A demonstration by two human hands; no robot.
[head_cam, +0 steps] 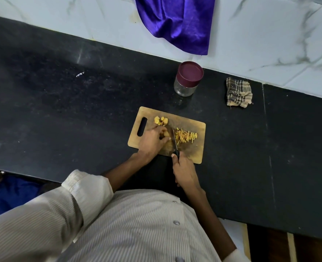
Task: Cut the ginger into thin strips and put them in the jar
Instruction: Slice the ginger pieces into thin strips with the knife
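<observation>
Ginger being cut into strips on the cutting board [192, 154].
On its left, slices [161, 121] are being pinned by the curled left hand [152, 141]; centrally, the knife [175, 143] is being gripped by the right hand [184, 172]; strips [186, 136] are lying rightward. Fingertips are best kept tucked back. The jar [187, 80], beyond the board, is being left capped.

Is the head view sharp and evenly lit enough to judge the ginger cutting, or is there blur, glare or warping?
Head view: dim, soft light; strips and knife readable though small; wide-angle bends the counter edges; faint sheen on the purple cloth; no strong glare; shirt in the foreground slightly soft.
</observation>
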